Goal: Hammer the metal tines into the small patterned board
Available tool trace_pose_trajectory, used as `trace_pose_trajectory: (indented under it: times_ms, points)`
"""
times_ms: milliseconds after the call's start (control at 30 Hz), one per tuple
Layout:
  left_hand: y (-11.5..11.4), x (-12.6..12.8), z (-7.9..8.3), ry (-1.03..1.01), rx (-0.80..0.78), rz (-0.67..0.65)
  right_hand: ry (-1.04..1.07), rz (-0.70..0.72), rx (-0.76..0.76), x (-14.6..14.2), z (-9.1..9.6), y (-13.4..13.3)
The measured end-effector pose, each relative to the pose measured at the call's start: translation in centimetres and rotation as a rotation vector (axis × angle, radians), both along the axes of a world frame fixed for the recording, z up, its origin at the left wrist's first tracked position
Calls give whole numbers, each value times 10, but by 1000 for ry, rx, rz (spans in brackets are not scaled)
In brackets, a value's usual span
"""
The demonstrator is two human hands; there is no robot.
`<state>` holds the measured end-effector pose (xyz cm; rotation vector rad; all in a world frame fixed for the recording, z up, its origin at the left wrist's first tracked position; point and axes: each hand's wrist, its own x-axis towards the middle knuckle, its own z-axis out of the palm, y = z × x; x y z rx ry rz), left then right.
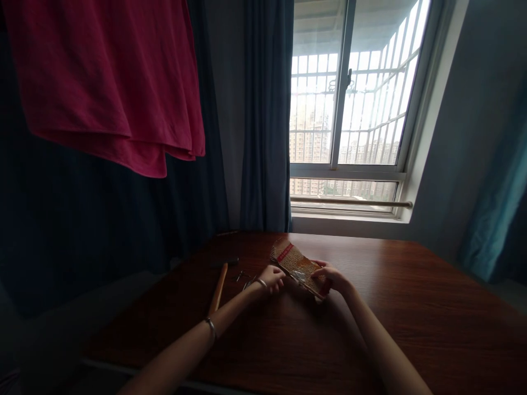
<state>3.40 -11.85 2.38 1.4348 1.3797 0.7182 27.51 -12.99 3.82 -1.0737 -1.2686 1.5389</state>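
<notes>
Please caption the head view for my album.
Right hand gripping a printed package, left hand close by, hammer on the table.

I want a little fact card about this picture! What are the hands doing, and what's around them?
Right hand: holding a brown patterned packet
Left hand: at the packet's left edge; grip unclear
On the table: wooden-handled hammer and thin metal pieces, left of the packet
Hanging: pink cloth, upper left
Behind: window, blue curtain beside it

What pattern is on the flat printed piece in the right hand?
The piece is speckled tan and brown with a red band; head view.
</notes>
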Motion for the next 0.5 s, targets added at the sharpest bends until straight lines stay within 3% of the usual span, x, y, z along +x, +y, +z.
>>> trace_pose_trajectory:
  times_ms: [133, 200, 333, 500]
  points:
    - [8, -4, 20, 214, 531, -132, -116, -12, -80, 62, 10, -21]
    - [8, -2, 29, 269, 699, -230, -184, -27, -112, 86, 12, -30]
    - [2, 16, 31, 350, 805, -446, -231, -18, -123, 120, 8, -43]
    - [-3, 58, 11, 580, 896, -717, -420, 13, -132, 135, 3, -45]
